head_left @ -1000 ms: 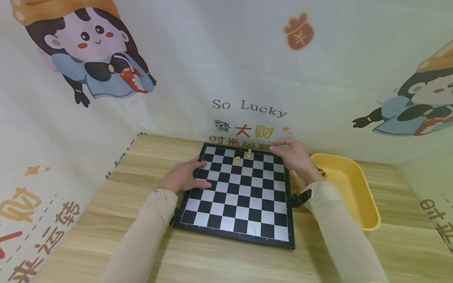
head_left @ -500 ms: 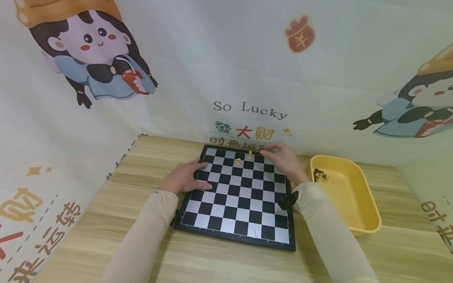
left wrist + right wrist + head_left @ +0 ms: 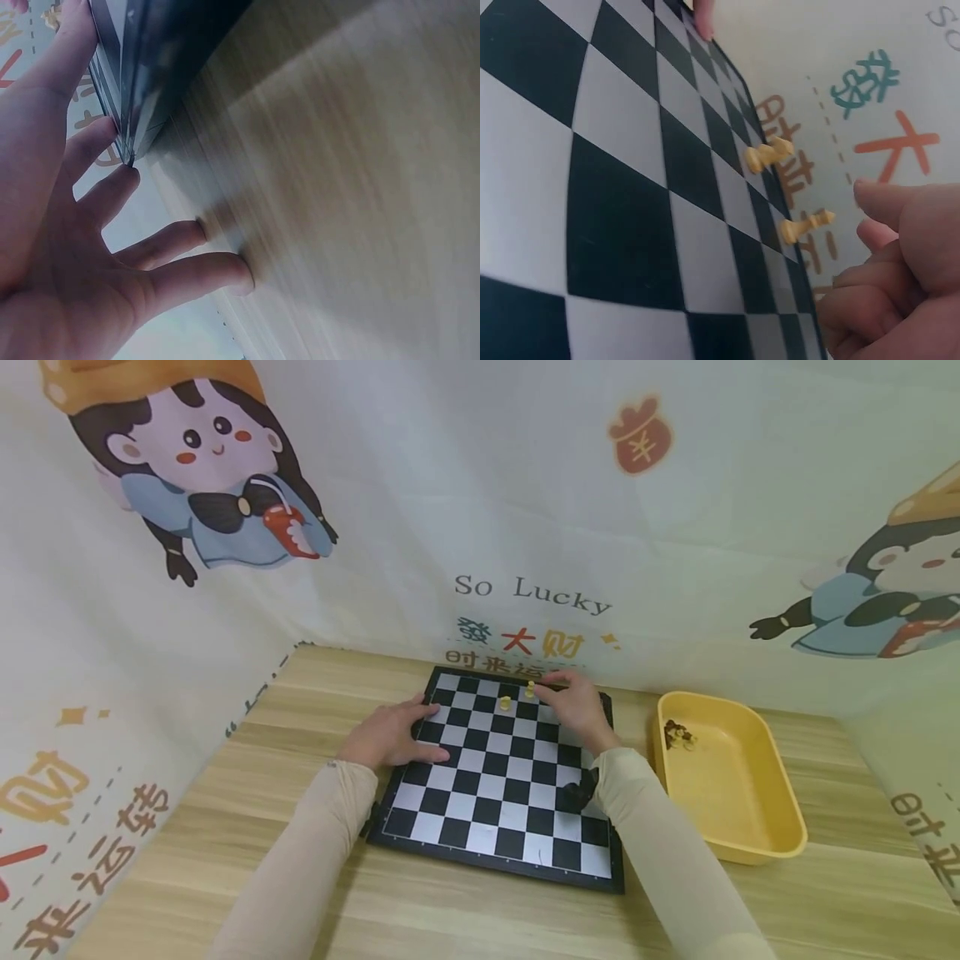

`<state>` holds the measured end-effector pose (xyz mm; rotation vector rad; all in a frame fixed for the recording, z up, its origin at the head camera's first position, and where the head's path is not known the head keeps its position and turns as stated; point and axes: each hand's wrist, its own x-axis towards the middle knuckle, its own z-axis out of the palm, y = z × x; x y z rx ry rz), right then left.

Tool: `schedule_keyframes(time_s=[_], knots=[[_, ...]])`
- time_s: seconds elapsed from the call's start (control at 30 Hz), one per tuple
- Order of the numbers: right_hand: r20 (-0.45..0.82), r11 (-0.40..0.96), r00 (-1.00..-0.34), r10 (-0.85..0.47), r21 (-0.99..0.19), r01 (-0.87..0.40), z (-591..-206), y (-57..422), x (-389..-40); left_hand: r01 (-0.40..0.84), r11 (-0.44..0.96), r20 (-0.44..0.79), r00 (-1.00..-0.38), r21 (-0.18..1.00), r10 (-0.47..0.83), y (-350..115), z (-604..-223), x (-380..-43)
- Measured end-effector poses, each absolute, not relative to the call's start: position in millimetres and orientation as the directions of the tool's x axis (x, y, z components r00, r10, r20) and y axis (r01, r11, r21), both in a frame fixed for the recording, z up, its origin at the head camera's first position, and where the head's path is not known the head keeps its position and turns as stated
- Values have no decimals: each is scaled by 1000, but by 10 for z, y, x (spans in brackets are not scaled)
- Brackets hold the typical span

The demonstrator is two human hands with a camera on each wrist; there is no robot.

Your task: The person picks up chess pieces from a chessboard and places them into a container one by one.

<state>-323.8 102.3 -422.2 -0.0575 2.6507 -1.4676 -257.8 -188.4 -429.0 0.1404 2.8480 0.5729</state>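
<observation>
On the black-and-white chessboard (image 3: 491, 789) stand two small yellow chess pieces near its far edge. One looks like a knight (image 3: 506, 702); beside it is a slimmer chess piece with a pointed top (image 3: 530, 688). My right hand (image 3: 576, 706) is over the far right of the board, thumb and index finger beside the slimmer piece. In the right wrist view a gap shows between these fingertips and that piece (image 3: 807, 226). At the board's left edge rests my left hand (image 3: 386, 735), fingers spread, some touching the board and others the table.
A yellow plastic bin (image 3: 735, 785) stands right of the board, with several brown and yellow chess pieces (image 3: 678, 735) heaped in its far left corner. The wooden table (image 3: 285, 735) meets a printed cloth backdrop (image 3: 390, 527) behind the board.
My right hand has moved left over the board's far side, from the right corner to the slimmer chess piece. The bin's chess pieces have come into fuller view. My left hand has stayed in place.
</observation>
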Motion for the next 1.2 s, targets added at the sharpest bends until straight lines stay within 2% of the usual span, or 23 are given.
schedule_keyframes(time_s=[0.43, 0.73, 0.9, 1.2], knots=[[-108, 567, -992, -63, -822, 54, -4427, 909, -3281, 42, 916, -212, -968, 399, 137, -1874, -4323, -2554], [-51, 531, -998, -24, -847, 31, -4519, 856, -3312, 38, 919, -218, -967, 392, 133, -1895, -4318, -2585], [-19, 554, -1000, -14, -833, 8, -4541, 838, -3295, 63, 919, -200, -968, 389, 151, -1897, -4300, -2579], [-15, 565, -998, -56, -825, -20, -4543, 828, -3284, 74, 924, -198, -967, 376, 159, -1901, -4295, -2573]])
